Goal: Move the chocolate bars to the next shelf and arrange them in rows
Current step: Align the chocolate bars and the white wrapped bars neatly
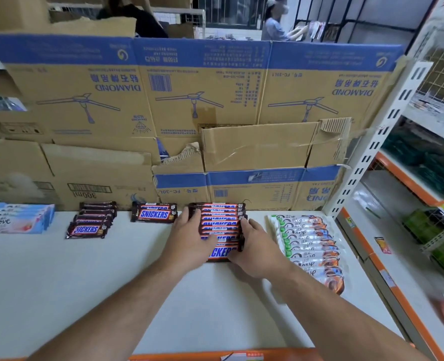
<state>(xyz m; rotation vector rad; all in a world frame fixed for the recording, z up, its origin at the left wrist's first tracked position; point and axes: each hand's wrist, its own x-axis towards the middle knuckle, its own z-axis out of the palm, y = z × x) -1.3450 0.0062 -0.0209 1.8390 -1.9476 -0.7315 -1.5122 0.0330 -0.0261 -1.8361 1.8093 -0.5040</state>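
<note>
My left hand [189, 238] and right hand [257, 248] pressed, fingers straight and gripping nothing, against the sides of the Snickers row [219, 225] on the white shelf [111, 282] — squeezed unevenly, I judged, the overlapped bars could buckle or skid into the Dove row [309, 246] just beside.

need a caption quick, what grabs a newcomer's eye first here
The left hand and right hand press against the sides of a long row of Snickers bars on the white shelf. Behind rises a wall of flattened cardboard boxes; a row of Dove bars lies to its right.
</note>
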